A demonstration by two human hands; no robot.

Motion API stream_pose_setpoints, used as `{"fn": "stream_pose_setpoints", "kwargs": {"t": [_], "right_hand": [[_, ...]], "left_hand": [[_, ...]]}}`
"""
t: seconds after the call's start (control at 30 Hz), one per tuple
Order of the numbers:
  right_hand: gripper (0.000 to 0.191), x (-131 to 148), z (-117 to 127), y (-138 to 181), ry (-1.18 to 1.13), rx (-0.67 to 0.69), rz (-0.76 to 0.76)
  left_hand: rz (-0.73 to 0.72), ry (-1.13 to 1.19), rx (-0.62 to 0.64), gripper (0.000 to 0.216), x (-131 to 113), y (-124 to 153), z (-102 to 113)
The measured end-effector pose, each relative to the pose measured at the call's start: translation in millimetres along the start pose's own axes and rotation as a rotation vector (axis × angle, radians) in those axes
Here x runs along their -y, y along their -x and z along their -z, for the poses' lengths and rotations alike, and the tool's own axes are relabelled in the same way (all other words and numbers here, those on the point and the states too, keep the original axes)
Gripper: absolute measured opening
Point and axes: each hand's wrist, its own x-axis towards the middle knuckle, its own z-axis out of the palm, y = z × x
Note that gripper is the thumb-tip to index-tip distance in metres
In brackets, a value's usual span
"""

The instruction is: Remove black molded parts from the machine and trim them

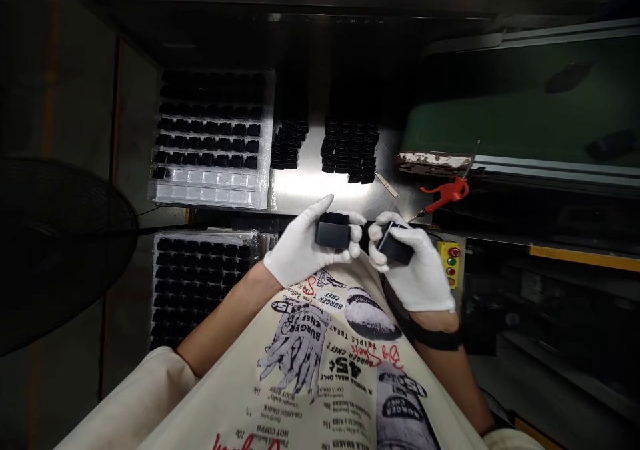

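Gripping a small black plastic block [333, 231] between thumb and fingers, the gloved left hand [303, 250] holds it just above the person's lap, close to the counter [320, 187] edge. The gloved right hand [415, 263] is closed on a second black block [397, 249], tilted, with the two pieces near each other but apart.

Both blocks sit in fingertip holds over the printed shirt; a slip in the smooth gloves would likely drop one into the lap or down the gap before the counter. The dim light makes any fine detail on the black parts hard to read, so a misjudged fit seems possible.

A clear blister tray [213, 140] on the counter has its far rows filled with black parts and its near rows bare. A lower tray [203, 283], beside the left forearm, looks full. Two loose stacks of black parts [350, 153] stand behind the hands, with a red-handled tool [447, 195] to the right.
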Motion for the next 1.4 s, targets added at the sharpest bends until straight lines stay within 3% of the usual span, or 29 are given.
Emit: {"fn": "stream_pose_setpoints", "kwargs": {"t": [0.2,0.53,0.67,0.83,1.17,1.4], "right_hand": [[0.018,-1,-4,2,0.013,-0.014,-0.038],[0.053,-2,-4,-3,-0.121,0.057,-0.120],[0.057,-7,-2,-3,-0.123,0.114,-0.134],[0.064,-10,-2,-2,-0.070,0.055,-0.086],[0.069,-4,-3,-7,-0.028,0.012,-0.086],[0.070,-6,-3,-6,-0.062,-0.030,-0.060]], "left_hand": [[-0.060,-0.078,-0.040,0.054,10,0,-4],[-0.085,0.001,-0.015,0.059,21,-1,-3],[-0.075,-0.004,-0.013,0.061,23,-2,-4],[-0.074,-0.027,0.003,0.061,25,-3,-6],[-0.096,-0.050,-0.109,0.059,26,-3,-24],[-0.090,-0.025,-0.066,0.051,27,-7,-18]]}}
